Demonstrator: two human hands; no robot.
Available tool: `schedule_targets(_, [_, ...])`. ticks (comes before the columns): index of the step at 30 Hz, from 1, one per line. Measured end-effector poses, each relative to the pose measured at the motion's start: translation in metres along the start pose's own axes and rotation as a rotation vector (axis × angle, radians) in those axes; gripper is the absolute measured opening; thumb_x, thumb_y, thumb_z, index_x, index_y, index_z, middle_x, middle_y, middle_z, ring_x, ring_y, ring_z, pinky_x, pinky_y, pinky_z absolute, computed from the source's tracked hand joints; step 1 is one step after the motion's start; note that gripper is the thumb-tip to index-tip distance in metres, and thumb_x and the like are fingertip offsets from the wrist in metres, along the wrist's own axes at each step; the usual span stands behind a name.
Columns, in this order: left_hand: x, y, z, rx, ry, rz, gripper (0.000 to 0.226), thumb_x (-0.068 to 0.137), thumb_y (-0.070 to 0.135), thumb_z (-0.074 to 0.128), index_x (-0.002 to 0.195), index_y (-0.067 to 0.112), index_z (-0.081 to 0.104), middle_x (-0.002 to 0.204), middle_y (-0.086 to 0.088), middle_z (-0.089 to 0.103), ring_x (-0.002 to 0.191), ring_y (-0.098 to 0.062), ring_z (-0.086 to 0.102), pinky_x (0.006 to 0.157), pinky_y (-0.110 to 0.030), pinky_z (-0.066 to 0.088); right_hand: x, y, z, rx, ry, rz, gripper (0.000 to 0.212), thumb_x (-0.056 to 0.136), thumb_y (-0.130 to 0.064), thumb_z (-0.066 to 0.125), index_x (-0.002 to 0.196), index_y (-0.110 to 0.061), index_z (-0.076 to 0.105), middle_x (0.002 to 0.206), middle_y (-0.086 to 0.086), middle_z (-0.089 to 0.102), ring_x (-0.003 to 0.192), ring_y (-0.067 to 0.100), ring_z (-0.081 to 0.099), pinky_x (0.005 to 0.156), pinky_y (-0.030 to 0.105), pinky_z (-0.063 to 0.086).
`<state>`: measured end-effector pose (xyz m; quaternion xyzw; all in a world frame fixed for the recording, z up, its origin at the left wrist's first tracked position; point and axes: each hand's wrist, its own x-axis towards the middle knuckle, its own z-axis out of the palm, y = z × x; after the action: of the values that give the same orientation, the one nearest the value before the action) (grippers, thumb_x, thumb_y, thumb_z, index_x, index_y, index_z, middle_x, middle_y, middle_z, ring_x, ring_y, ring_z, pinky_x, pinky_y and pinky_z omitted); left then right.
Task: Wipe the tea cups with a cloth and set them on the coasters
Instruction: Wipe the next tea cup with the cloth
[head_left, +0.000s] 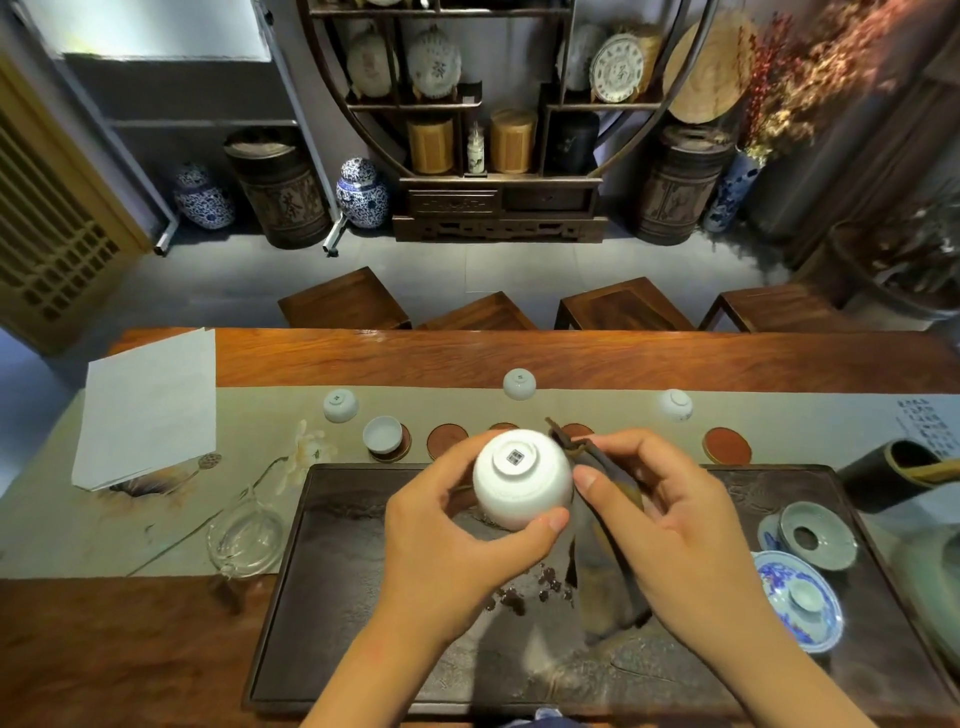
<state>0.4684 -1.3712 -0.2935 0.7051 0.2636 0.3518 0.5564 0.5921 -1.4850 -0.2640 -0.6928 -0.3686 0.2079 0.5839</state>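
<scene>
Wiping step: your left hand (457, 525) grips the upturned cup (522, 478), right hand (670, 514) pinches the cloth (602, 561) beside it; next, probably an empty coaster (447, 440).

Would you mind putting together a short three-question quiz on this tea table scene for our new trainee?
1. True or false: the left hand holds a white cup with its base facing the camera.
2. What does the right hand grip?
A. a glass pitcher
B. a dark cloth
C. a saucer
3. How many coasters already carry a cup?

Key:
1. True
2. B
3. One: the upright cup on the leftmost coaster.
</scene>
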Motion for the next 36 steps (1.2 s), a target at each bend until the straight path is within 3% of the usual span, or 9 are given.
schedule_targets(5, [0.002, 0.003, -0.002, -0.021, 0.106, 0.007, 0.043, 0.061, 0.035, 0.083, 0.101, 0.041, 0.072, 0.099, 0.015, 0.076, 0.091, -0.005, 0.072, 0.075, -0.015, 0.054, -0.017, 0.001, 0.013, -0.141, 0.033, -0.132, 0.018, 0.082, -0.034, 0.065, 0.1, -0.032, 0.068, 0.104, -0.014, 0.067, 0.102, 0.004, 0.063, 0.083, 0.011, 0.047])
schedule_targets(7, [-0.003, 0.005, 0.0, 0.005, 0.055, 0.03, 0.047, 0.061, 0.034, 0.084, 0.105, 0.042, 0.071, 0.102, 0.016, 0.075, 0.095, -0.004, 0.071, 0.077, -0.013, 0.053, -0.011, 0.002, 0.01, -0.059, 0.096, -0.08, 0.015, 0.083, -0.033, 0.072, 0.098, -0.032, 0.069, 0.1, -0.011, 0.069, 0.096, 0.005, 0.066, 0.083, 0.018, 0.05])
schedule_targets(10, [-0.008, 0.01, 0.004, 0.073, -0.007, 0.065, 0.051, 0.062, 0.034, 0.086, 0.109, 0.04, 0.069, 0.106, 0.018, 0.073, 0.099, -0.004, 0.07, 0.079, -0.011, 0.052, -0.004, 0.005, 0.005, -0.021, 0.136, -0.023, 0.015, 0.083, -0.035, 0.065, 0.097, -0.032, 0.069, 0.099, -0.01, 0.07, 0.095, 0.007, 0.066, 0.086, 0.031, 0.054])
schedule_targets(14, [-0.002, 0.01, 0.001, 0.014, 0.051, 0.032, 0.047, 0.06, 0.035, 0.084, 0.106, 0.04, 0.071, 0.101, 0.015, 0.075, 0.095, -0.007, 0.072, 0.078, -0.015, 0.054, -0.013, -0.001, 0.013, -0.056, 0.125, -0.103, 0.013, 0.085, -0.041, 0.061, 0.097, -0.038, 0.066, 0.099, -0.011, 0.065, 0.095, 0.007, 0.065, 0.078, 0.015, 0.05])
schedule_targets(19, [-0.006, 0.013, 0.006, 0.058, -0.023, 0.047, 0.049, 0.06, 0.033, 0.084, 0.108, 0.037, 0.071, 0.105, 0.017, 0.074, 0.099, -0.006, 0.07, 0.082, -0.018, 0.054, -0.004, 0.002, 0.008, -0.047, 0.168, -0.065, 0.009, 0.088, -0.035, 0.059, 0.089, -0.032, 0.067, 0.09, -0.008, 0.069, 0.086, 0.008, 0.066, 0.073, 0.022, 0.051])
schedule_targets(24, [-0.002, 0.013, 0.008, 0.028, -0.022, 0.041, 0.047, 0.062, 0.033, 0.083, 0.107, 0.035, 0.071, 0.104, 0.014, 0.075, 0.099, -0.012, 0.071, 0.082, -0.024, 0.056, -0.002, -0.004, 0.01, -0.109, 0.201, -0.154, 0.011, 0.087, -0.04, 0.056, 0.088, -0.033, 0.065, 0.091, -0.01, 0.065, 0.088, 0.004, 0.063, 0.073, 0.007, 0.042])
schedule_targets(28, [0.001, 0.016, 0.012, 0.054, -0.028, 0.048, 0.048, 0.061, 0.032, 0.083, 0.108, 0.032, 0.071, 0.104, 0.014, 0.075, 0.099, -0.01, 0.071, 0.083, -0.025, 0.057, 0.002, -0.002, 0.006, -0.049, 0.233, -0.117, 0.008, 0.085, -0.033, 0.062, 0.091, -0.033, 0.057, 0.094, -0.02, 0.065, 0.082, -0.004, 0.062, 0.068, 0.003, 0.043])
schedule_targets(31, [0.008, 0.016, 0.008, 0.033, 0.015, 0.045, 0.047, 0.061, 0.033, 0.084, 0.106, 0.029, 0.072, 0.102, 0.01, 0.076, 0.097, -0.012, 0.072, 0.085, -0.032, 0.057, -0.008, -0.002, 0.013, -0.099, 0.208, -0.141, 0.01, 0.085, -0.039, 0.062, 0.086, -0.033, 0.054, 0.09, -0.019, 0.065, 0.073, 0.0, 0.063, 0.061, 0.004, 0.043])
schedule_targets(36, [0.001, 0.023, 0.01, 0.079, -0.055, 0.107, 0.048, 0.06, 0.031, 0.085, 0.105, 0.038, 0.069, 0.102, 0.018, 0.074, 0.096, -0.004, 0.07, 0.08, -0.014, 0.053, 0.005, -0.003, 0.001, -0.081, 0.241, -0.113, 0.012, 0.085, -0.037, 0.062, 0.081, -0.027, 0.058, 0.084, -0.012, 0.067, 0.074, 0.008, 0.064, 0.063, 0.014, 0.046])
